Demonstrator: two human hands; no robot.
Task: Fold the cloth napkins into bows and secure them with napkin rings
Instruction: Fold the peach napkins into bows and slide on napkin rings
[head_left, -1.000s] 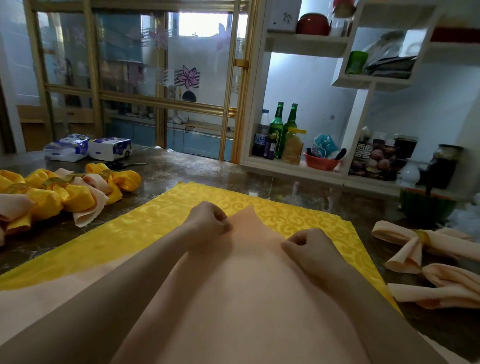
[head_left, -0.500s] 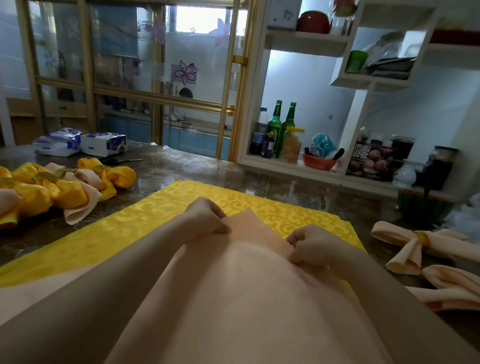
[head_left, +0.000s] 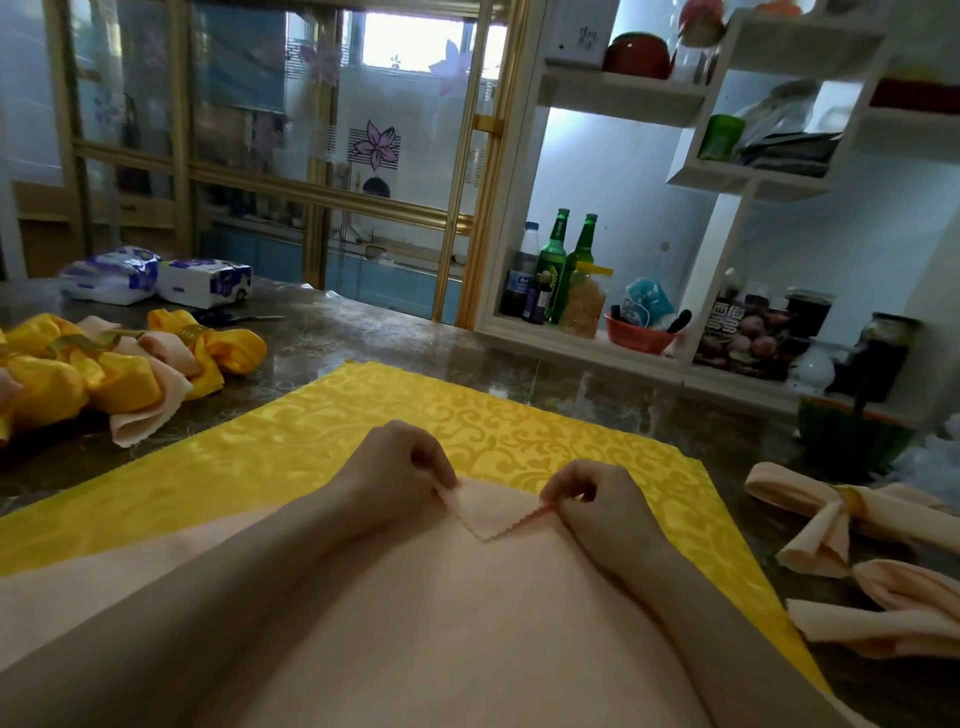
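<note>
A peach napkin (head_left: 467, 623) lies on a yellow cloth (head_left: 363, 415) on the counter (head_left: 363, 332), its far corner turned back toward the person. The left hand (head_left: 397, 470) and right hand (head_left: 597, 501), a little apart, each pinch one edge of that folded corner. Finished yellow and peach bows (head_left: 104, 374) are piled at far left, and a ringed peach bow (head_left: 841, 514) lies at right. Print on the tissue packs (head_left: 202, 280), green bottles (head_left: 553, 260) and shelf box (head_left: 737, 332) is too blurred to read.
</note>
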